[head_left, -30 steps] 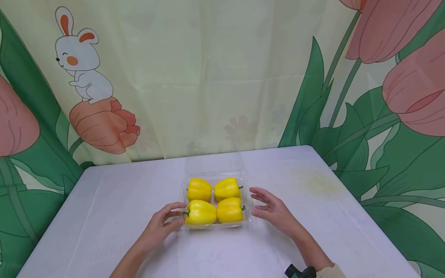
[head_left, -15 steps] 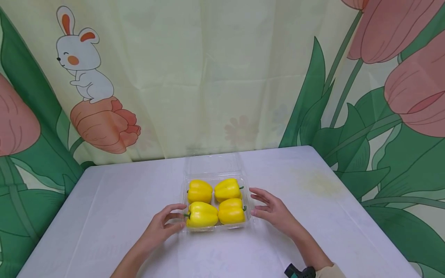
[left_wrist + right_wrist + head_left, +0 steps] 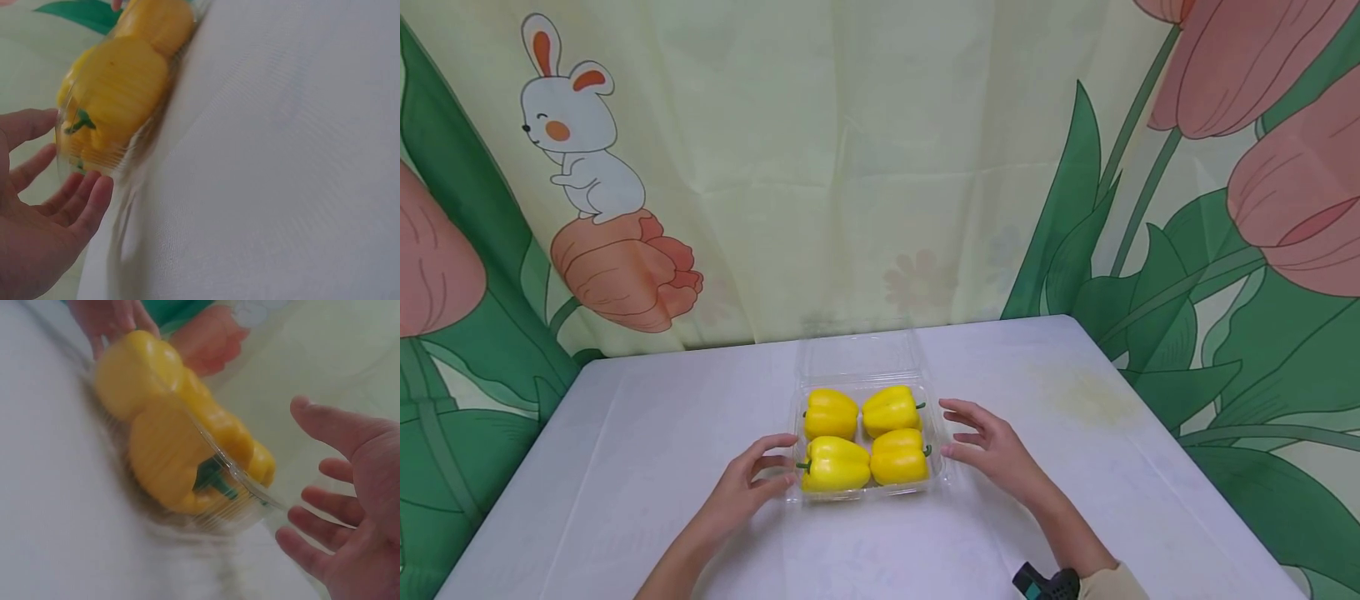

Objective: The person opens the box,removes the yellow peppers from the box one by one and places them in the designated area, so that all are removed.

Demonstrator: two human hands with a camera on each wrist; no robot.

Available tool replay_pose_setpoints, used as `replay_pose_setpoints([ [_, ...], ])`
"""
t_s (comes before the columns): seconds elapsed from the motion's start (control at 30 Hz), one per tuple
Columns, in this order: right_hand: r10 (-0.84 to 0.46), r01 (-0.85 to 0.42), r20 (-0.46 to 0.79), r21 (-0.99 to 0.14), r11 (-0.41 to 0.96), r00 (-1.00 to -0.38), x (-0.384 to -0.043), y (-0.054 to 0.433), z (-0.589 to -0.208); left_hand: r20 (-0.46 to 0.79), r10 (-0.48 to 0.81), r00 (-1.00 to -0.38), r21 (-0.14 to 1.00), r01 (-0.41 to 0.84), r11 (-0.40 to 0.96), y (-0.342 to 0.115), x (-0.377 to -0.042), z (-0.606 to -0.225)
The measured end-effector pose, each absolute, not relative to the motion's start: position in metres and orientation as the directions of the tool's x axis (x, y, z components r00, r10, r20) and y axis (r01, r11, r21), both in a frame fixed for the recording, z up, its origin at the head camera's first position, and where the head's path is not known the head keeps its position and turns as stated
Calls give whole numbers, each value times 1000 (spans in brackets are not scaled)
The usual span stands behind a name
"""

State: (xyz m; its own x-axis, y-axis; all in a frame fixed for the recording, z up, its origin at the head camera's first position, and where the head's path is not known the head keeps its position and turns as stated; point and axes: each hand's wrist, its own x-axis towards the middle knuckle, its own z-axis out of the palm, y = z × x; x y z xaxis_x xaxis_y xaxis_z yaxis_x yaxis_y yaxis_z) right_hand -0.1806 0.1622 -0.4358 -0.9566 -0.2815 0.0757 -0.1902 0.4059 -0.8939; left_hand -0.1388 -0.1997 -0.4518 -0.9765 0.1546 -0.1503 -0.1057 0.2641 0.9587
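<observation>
Clear container holding 4 yellow peppers rests on the white tabletop, flanked by left hand and right hand, fingers loosely spread, contact unclear, before a printed curtain.

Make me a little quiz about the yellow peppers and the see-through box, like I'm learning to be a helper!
1. How many yellow bell peppers sit in the clear plastic clamshell?
2. True or false: the clamshell is closed over the peppers.
3. Fill in: the person's ____ hand is nearest the front-left pepper.

Key:
1. Four.
2. False; its lid is open behind them.
3. Left.
</observation>
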Motion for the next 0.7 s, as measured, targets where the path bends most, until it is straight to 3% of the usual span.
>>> replay_pose_setpoints([
  [0.7,-315,-235,113,-893,384,-942,-186,157,-427,-135,131,-982,955,-93,281,-202,-147,-452],
])
